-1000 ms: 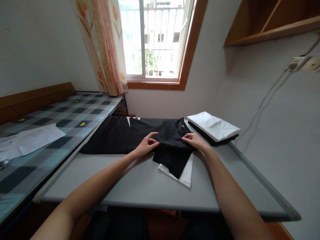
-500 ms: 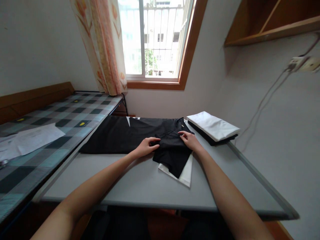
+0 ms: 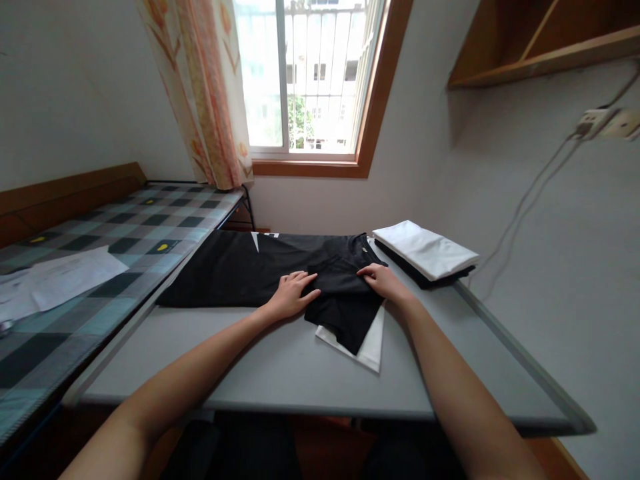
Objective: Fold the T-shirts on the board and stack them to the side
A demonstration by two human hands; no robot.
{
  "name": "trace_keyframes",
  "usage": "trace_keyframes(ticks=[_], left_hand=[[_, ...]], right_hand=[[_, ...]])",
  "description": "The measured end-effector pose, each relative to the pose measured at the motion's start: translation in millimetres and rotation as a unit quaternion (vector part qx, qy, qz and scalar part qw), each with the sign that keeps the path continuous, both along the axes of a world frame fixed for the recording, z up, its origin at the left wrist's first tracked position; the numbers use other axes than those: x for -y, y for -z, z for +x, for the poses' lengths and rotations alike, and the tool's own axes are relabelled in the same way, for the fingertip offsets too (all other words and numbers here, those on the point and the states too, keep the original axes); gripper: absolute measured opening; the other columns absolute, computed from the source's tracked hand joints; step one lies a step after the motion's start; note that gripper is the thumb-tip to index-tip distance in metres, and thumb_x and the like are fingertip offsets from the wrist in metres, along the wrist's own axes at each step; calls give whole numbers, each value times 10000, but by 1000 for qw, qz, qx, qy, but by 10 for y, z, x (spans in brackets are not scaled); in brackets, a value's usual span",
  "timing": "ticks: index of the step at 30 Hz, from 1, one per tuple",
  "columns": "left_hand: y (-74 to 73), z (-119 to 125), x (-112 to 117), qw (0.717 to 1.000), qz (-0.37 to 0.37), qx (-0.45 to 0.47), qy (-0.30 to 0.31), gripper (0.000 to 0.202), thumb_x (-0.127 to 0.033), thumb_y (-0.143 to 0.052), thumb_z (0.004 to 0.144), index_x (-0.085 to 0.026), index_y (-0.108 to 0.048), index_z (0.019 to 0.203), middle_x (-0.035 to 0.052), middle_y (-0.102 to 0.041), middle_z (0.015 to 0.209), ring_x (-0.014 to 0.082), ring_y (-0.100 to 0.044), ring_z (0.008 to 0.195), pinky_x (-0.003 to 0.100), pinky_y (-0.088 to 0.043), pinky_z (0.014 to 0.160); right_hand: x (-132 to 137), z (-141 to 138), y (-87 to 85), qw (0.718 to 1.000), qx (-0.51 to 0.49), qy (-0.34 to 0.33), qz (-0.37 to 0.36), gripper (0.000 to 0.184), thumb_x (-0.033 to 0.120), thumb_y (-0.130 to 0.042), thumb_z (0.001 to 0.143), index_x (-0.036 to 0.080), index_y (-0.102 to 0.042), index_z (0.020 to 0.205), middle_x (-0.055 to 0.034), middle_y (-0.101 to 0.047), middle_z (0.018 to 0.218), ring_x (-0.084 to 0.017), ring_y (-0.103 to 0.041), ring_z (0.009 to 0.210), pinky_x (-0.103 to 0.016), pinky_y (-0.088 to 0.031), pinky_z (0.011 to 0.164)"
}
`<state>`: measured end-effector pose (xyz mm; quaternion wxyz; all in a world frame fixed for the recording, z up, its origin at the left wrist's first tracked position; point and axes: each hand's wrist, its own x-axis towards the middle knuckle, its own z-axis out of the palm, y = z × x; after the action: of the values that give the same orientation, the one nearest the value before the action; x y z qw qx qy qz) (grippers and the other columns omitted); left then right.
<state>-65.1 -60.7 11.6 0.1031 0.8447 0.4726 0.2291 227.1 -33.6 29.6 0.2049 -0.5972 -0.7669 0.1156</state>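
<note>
A black T-shirt lies on its side across the grey table, its collar to the right and a small white print at the far edge. Its sleeve points towards me over a white folded piece. My left hand rests open on the near edge beside the sleeve, fingers spread over the cloth. Near the collar, my right hand has its fingertips closed on the folded black fabric.
A folded white garment sits on a black one at the table's right edge. The grey table adjoins a bed with a checkered cover and papers on the left. A cable hangs along the right wall.
My left hand has loosened from a pinch and spread flat on the shirt. My right hand stays near the collar, its fingers slightly lower. The shirt has hardly moved.
</note>
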Motion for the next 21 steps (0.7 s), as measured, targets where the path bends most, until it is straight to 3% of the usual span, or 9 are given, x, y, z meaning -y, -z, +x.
trace_keyframes(ticks=[6,10,16,18,21], left_hand=[[10,23,56,998,38,-25,-48,458,-494,-464,943,-201,-607,1265,112,-618,1293,263,-472,1268,451,-327,1010],[14,24,78,996,59,-30,-60,441,-476,-513,920,-202,-620,1248,111,-625,1276,264,-488,1236,451,-330,1006],[1,7,96,994,97,-6,-44,372,-461,-570,890,-237,-668,1171,102,-558,1337,275,-448,1254,462,-344,1010],[-24,-4,114,991,134,3,-22,322,-435,-611,870,-253,-689,1125,93,-510,1376,279,-411,1277,462,-328,1027],[-64,-14,139,986,166,2,29,237,-391,-623,873,-263,-717,1048,74,-556,1288,263,-430,1235,450,-313,1029]], right_hand=[[2,-35,33,999,-17,5,34,292,196,-534,870,173,-720,1094,-105,-691,1111,-200,-649,993,-278,-470,907],[12,48,-12,998,-37,43,9,347,321,-584,863,152,-689,1146,-86,-722,890,-190,-660,787,-268,-486,732],[21,173,-62,996,-33,64,-56,202,335,-639,799,161,-732,842,-71,-713,772,-188,-641,714,-252,-438,619],[36,189,-82,994,-46,73,-60,210,347,-624,805,159,-717,794,-73,-707,762,-185,-636,712,-249,-431,611],[60,225,-101,992,-68,83,-70,285,421,-605,812,158,-692,745,-70,-687,724,-179,-616,679,-251,-419,584]])
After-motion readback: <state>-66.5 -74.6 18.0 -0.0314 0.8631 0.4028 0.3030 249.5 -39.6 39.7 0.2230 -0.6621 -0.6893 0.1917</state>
